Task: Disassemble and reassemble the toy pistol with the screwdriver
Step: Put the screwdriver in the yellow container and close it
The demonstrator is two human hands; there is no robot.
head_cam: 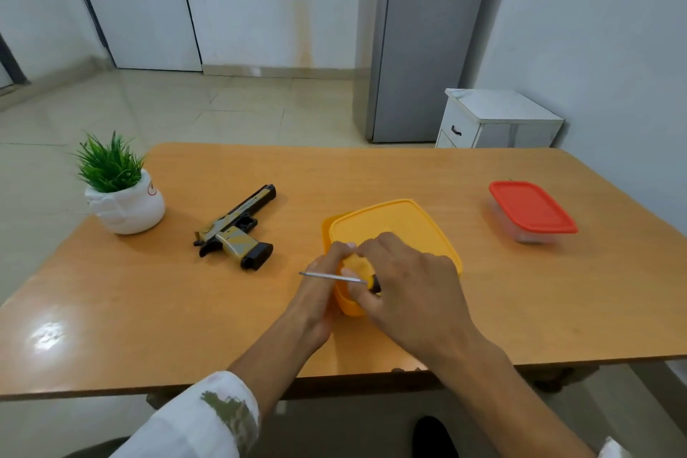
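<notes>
On the far left of the surface (371,171) stood a small potted plant (119,193); right of it the toy pistol (238,227) lay on its side, seemingly whole, grip toward the near edge and well apart from both hands; the left hand (321,284) reached in from the near left, forearm slanting up across the surface, its fingers curled round the near left corner of the yellow box (394,223) with the thumb up at the lid's rim; the screwdriver (334,276) lay across that hand, shaft pointing left; the right hand (412,283) arched over the box from the near right, fingers closed on the tool's handle while also pressing at the lid; further right sat a red-lidded box (531,210), apart from everything. The risk, as I judged it, lay in doing two jobs with one hand; prying the lid while holding the tool could let the tip jab the left hand, or let the screwdriver slip free; a sudden release of the lid might also jolt the box and spill whatever it held.
</notes>
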